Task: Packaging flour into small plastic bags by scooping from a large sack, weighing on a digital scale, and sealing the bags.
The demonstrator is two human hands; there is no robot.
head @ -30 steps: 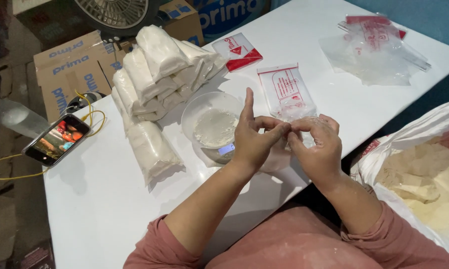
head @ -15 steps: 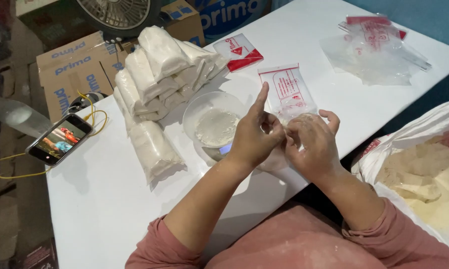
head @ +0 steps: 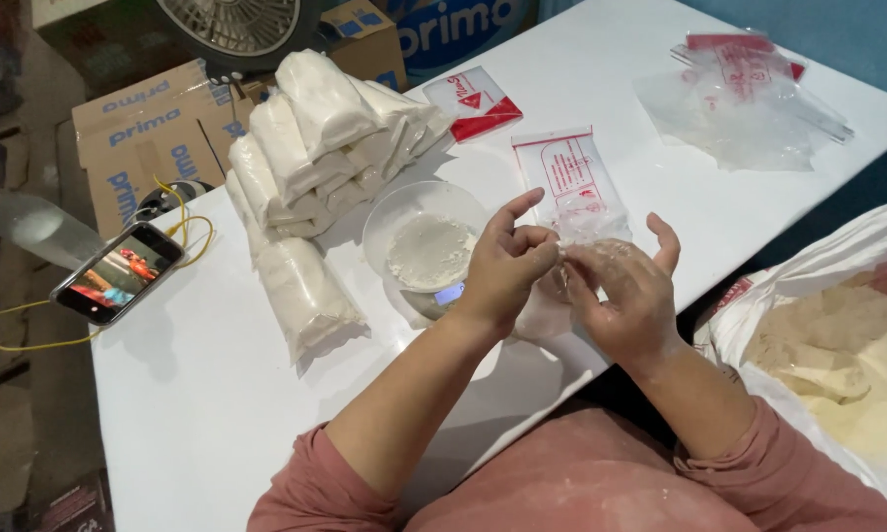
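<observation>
The fingers point(head: 540, 242) of the left hand point(head: 507, 266) are pinched together on the top edge of a small clear plastic bag point(head: 554, 296) with a white powdery filling, held between both hands just above the white tabletop point(head: 187, 394). The right hand point(head: 628, 296), dusted with powder, meets the left at the same edge; its thumb and forefinger close on the bag mouth while the remaining fingers are spread upward. The bag hangs below the pinch point, so its long axis runs roughly from the fingers down toward the person's body; most of it is hidden behind the hands. Both hands are equally near, touching the bag at its top. Just beyond the left hand stands a clear round plastic bowl point(head: 404, 222) holding white powder, resting on a small scale whose lit display point(head: 449, 294) shows at its near side. An empty clear pouch with red print point(head: 567, 177) lies flat just beyond the hands. Further left, a stack of filled white bags point(head: 315, 138) is piled on the tabletop. A large open sack of pale flour point(head: 837, 355) stands to the right, and a phone with a lit screen point(head: 116, 273) rests at the left edge.
</observation>
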